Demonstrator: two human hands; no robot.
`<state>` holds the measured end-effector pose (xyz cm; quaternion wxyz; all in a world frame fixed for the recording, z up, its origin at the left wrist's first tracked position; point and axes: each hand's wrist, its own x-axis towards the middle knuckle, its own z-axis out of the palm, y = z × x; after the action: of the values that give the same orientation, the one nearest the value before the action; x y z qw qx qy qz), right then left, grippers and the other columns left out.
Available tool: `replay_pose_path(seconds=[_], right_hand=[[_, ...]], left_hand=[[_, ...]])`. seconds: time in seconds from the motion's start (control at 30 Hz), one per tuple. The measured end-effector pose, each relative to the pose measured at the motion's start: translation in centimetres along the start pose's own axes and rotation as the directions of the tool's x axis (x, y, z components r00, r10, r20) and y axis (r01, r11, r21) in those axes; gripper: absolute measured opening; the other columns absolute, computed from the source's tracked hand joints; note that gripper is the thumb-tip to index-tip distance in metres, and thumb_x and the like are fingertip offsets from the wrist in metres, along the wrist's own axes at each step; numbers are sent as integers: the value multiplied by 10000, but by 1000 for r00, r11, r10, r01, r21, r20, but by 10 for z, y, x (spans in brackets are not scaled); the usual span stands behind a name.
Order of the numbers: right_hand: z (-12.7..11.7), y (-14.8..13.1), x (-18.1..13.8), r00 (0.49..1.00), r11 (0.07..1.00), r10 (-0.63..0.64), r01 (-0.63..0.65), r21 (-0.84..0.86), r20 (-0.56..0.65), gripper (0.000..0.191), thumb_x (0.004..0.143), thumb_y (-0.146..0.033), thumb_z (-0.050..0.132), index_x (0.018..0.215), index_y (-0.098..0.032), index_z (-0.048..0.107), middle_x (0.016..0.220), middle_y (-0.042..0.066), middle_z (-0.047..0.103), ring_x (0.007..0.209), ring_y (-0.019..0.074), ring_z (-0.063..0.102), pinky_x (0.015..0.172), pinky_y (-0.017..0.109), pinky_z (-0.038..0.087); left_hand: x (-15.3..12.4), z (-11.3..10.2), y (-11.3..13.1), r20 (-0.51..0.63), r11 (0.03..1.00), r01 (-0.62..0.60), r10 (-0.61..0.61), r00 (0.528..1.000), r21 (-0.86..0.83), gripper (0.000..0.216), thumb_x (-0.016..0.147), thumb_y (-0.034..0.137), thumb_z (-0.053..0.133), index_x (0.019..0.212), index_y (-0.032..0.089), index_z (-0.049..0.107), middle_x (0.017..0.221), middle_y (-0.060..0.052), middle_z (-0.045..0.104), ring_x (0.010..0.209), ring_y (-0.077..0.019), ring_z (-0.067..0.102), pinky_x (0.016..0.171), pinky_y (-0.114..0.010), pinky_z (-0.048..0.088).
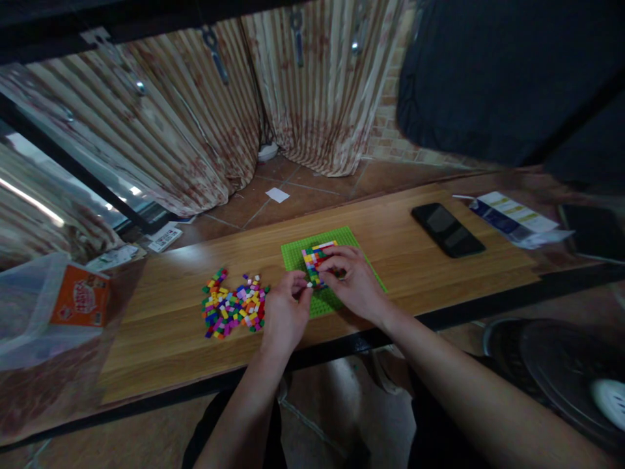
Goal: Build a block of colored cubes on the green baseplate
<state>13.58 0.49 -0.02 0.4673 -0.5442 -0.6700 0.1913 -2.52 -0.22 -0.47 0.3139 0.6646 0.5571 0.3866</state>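
Note:
A green studded baseplate [322,306] lies on the wooden bench, with a block of many-coloured toy bricks [312,257] built up on its middle. My left hand [288,306] is at the plate's left edge, thumb and forefinger pinched on a small white brick [309,284]. Over the right side of the built bricks rests my right hand [351,277], its fingers bent and touching them; whether it holds a brick between the fingertips is hidden. A heap of loose coloured bricks [234,303] is spread to the left of my left hand.
On the bench's right part lie a black phone [446,229] and a printed leaflet [512,218]. A clear plastic box [39,306] with an orange label stands beyond the left end. Striped curtains [195,117] hang behind the bench [161,352]. A round dark stool [561,365] is at lower right.

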Motion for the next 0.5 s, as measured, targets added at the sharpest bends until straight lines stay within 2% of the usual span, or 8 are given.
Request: replay_pose_path(seconds=[0.27, 0.5], right_hand=[[0, 0, -1, 1000, 1000, 4, -4, 1, -2, 151, 789, -106, 665, 752, -240, 724, 1073, 69, 686, 1119, 254, 546, 983, 464, 424], [-2, -1, 0, 1000, 1000, -8, 8, 19, 18, 146, 790, -115, 661, 773, -242, 731, 1083, 67, 680, 1127, 249, 550, 995, 468, 419]], left_hand=[[0, 1, 4, 19, 997, -59, 59, 998, 54, 362, 811, 99, 598, 1145, 227, 545, 857, -9, 698, 799, -167, 709, 777, -326, 560], [0, 1, 9, 32, 993, -60, 57, 998, 102, 343, 810, 114, 626, 1127, 225, 558, 857, -8, 709, 801, -172, 709, 773, -324, 553]])
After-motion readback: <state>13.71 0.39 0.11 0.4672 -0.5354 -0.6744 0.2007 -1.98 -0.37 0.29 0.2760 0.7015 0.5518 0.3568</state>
